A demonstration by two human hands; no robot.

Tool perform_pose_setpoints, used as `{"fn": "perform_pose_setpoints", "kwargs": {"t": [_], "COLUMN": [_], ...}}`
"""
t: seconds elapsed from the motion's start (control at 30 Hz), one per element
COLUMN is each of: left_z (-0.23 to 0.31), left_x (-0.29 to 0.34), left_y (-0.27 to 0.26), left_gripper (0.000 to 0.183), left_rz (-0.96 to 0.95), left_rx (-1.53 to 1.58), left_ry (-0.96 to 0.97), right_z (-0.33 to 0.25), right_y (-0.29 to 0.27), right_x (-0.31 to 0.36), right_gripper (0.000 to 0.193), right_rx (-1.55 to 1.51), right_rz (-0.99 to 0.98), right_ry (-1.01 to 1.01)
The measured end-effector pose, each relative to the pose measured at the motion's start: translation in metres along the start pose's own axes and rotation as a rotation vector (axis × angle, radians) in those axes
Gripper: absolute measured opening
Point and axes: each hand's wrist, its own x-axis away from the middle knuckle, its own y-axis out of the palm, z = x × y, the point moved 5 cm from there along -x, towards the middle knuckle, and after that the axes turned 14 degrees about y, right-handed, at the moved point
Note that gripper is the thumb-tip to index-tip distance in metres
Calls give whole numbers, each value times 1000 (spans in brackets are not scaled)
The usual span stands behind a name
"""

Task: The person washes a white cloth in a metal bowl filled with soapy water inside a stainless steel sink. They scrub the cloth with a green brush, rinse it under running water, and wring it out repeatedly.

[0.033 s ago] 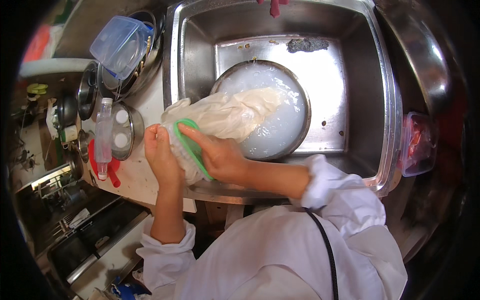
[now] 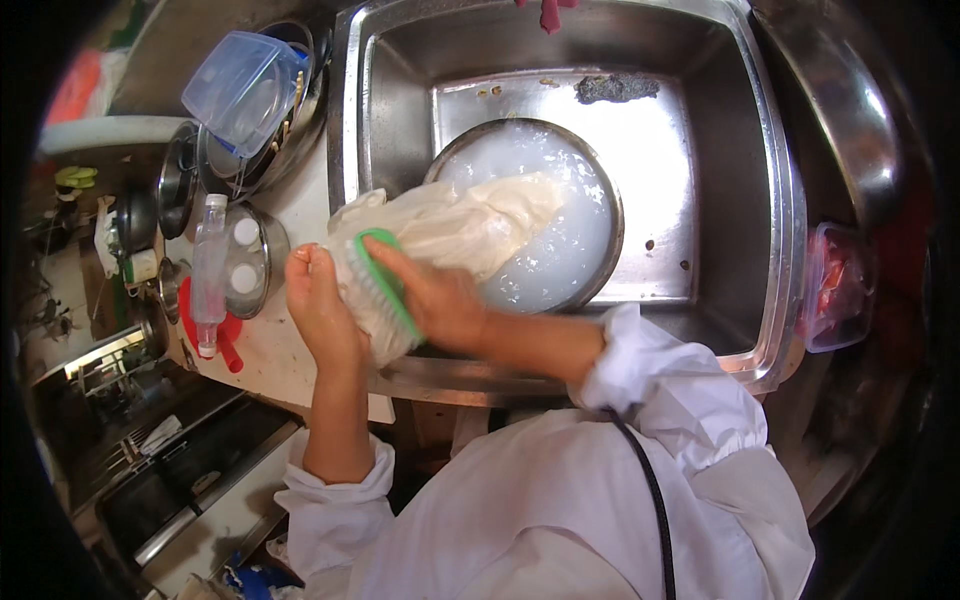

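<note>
Since the earlier frame, the green brush [image 2: 392, 285] has shifted slightly and turned, baring more of its pale bristles, and the right hand [image 2: 445, 305] has moved with it. That hand, blurred, grips the brush against the near left part of a wet cream cloth [image 2: 480, 222]. The left hand [image 2: 328, 310] is curled against the cloth's left edge; whether its fingers close on it I cannot tell. The cloth's right end lies in cloudy water in a round basin [image 2: 617, 215] inside the sink [image 2: 740, 200].
</note>
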Motion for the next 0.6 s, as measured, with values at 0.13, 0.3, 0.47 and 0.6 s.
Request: {"fn": "perform_pose_setpoints", "kwargs": {"t": [0.13, 0.3, 0.47, 0.6], "left_z": [9, -2, -6, 20], "left_x": [-1, -2, -2, -1], "left_y": [-12, -10, -4, -17], "left_gripper": [12, 12, 13, 14], "left_rz": [21, 11, 47, 61], "left_rx": [9, 21, 68, 58], "left_ry": [19, 12, 3, 39], "right_z": [88, 32, -5, 72], "right_y": [10, -30, 2, -11], "right_x": [-20, -11, -4, -13], "right_gripper": [55, 60, 60, 58], "right_rx": [568, 31, 158, 344], "right_rz": [-245, -147, -168, -290], "right_ry": [202, 234, -8, 264]}}
